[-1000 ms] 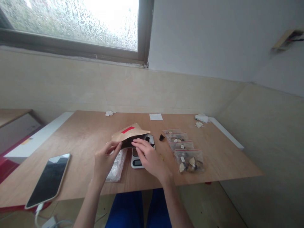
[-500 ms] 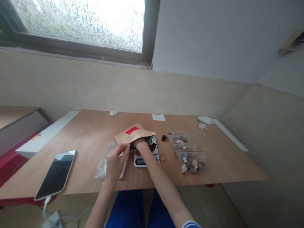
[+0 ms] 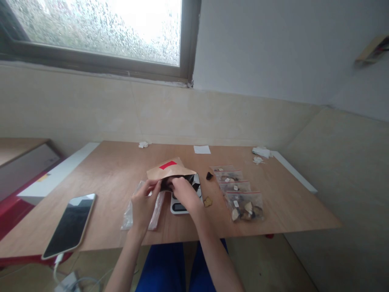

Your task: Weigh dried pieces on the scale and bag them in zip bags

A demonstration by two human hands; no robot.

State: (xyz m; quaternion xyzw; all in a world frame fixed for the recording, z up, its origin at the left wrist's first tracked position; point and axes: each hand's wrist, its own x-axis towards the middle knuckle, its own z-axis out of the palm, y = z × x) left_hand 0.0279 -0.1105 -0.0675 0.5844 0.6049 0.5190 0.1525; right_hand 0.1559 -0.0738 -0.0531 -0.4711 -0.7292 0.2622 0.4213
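A digital scale [image 3: 179, 208] sits under the right hand [image 3: 186, 193], whose grip, hidden inside the kraft pouch [image 3: 169, 171], I cannot tell. The left hand [image 3: 145, 202] pinches its edge; if that slips, the pouch, just beyond, could droop and jolt the scale.

Wooden tabletop [image 3: 115, 170]: phone [image 3: 70, 227], clear packaging [image 3: 129, 213], white scale [image 3: 178, 208], black piece [image 3: 209, 176], tan piece [image 3: 208, 201], overlapping zip bags [image 3: 245, 207], white paper [image 3: 202, 149].
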